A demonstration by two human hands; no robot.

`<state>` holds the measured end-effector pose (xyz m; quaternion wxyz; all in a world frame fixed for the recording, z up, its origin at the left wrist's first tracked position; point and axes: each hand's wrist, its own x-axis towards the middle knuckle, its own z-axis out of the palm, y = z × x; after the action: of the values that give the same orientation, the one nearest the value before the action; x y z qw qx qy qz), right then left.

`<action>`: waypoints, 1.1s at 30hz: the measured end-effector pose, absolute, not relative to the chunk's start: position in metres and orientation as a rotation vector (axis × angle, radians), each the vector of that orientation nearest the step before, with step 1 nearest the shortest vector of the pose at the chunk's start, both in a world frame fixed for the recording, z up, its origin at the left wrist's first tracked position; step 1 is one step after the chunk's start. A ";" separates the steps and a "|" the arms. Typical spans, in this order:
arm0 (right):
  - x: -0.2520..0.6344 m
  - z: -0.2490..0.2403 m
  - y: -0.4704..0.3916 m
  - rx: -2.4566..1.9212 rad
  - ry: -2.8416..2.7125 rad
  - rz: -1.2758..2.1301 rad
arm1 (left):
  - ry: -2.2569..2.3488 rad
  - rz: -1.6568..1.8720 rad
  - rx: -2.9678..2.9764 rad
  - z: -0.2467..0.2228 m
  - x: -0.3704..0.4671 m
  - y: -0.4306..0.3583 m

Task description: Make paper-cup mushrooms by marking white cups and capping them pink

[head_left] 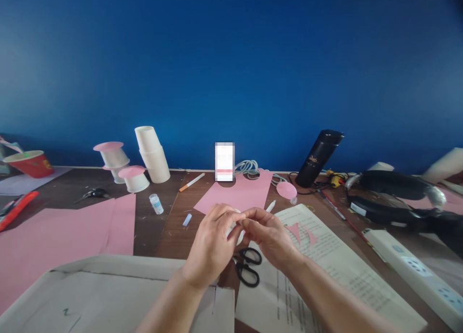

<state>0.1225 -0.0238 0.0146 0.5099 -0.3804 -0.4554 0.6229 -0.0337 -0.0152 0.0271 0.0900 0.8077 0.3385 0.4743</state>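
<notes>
The left hand [217, 234] curls its fingers around one small white piece [239, 237] in front of the chest, while the right hand [265, 231] pinches at its near edge, thumb and fingertips pressed together. Just below them lies one pair of black-handled scissors [245, 264], beside printed paper [347, 270] under the right forearm. Farther out stand one upright screen [224, 161], one tall stack of white cups [154, 157] and one black bottle [318, 159], leaning in view.
</notes>
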 end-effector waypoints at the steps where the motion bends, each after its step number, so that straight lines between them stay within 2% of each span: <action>1: 0.123 0.014 -0.024 -0.910 -1.094 1.506 | 1.005 1.408 2.400 0.027 -0.034 -0.015; 33: 0.126 0.026 -0.026 -0.938 -1.161 1.493 | 1.001 1.377 2.234 0.033 -0.036 -0.016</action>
<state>0.1261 -0.0262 0.0261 0.4929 -0.3866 -0.4786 0.6152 -0.0359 -0.0159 0.0326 0.1657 0.7845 0.3513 0.4834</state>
